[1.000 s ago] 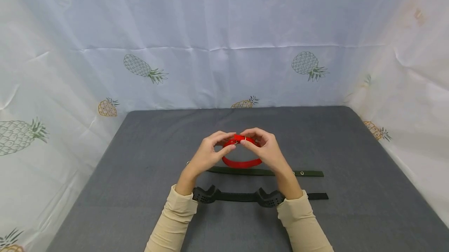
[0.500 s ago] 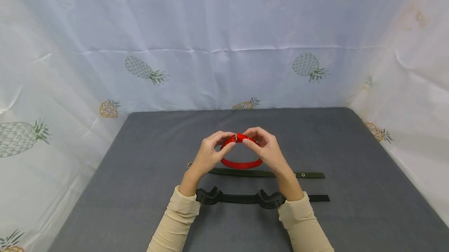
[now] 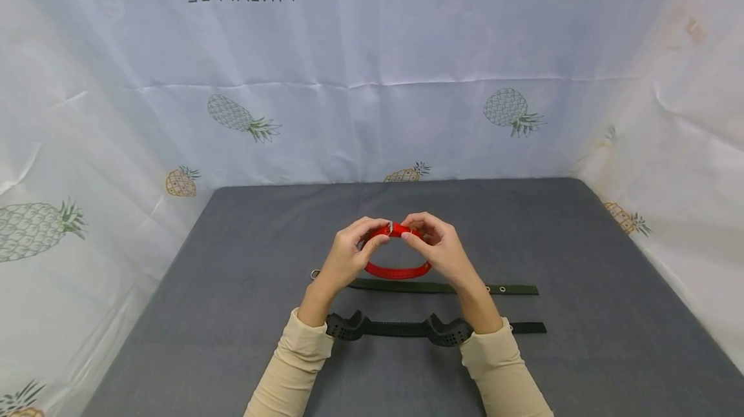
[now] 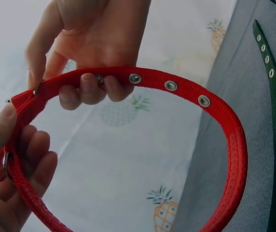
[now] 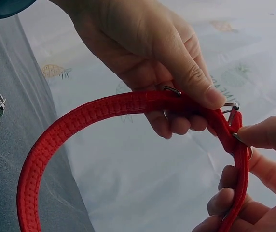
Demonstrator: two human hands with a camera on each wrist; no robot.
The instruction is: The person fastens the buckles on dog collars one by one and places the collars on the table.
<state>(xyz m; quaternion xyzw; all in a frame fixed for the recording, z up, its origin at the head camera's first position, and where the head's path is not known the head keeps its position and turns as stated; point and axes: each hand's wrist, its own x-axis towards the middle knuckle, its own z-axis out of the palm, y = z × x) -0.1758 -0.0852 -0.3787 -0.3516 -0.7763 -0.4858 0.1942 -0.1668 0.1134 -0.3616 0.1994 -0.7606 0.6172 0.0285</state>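
Observation:
A red collar [image 3: 398, 270] is held as a loop above the grey table by both hands. My left hand [image 3: 345, 259] pinches it beside the metal buckle [image 3: 391, 228], thumb on top. My right hand [image 3: 444, 252] grips the strap end on the buckle's other side. In the left wrist view the red collar [image 4: 225, 121] shows metal eyelets [image 4: 171, 85], with the right hand [image 4: 89, 38] above and the left hand [image 4: 12, 164] below. From the right wrist, the right hand [image 5: 143, 43] presses the red collar [image 5: 56, 140] next to the buckle [image 5: 230, 108], and the left hand [image 5: 254, 193] holds the lower end.
A dark green strap [image 3: 430, 287] with eyelets lies flat on the table [image 3: 581, 275] just under the hands. A black strap [image 3: 395, 326] lies nearer, partly behind the wrists. Pineapple-print cloth [image 3: 372, 113] walls the table on three sides.
Both hands keep their hold at the buckle and stay almost in place. The red loop looks slightly flatter and lower than a second ago.

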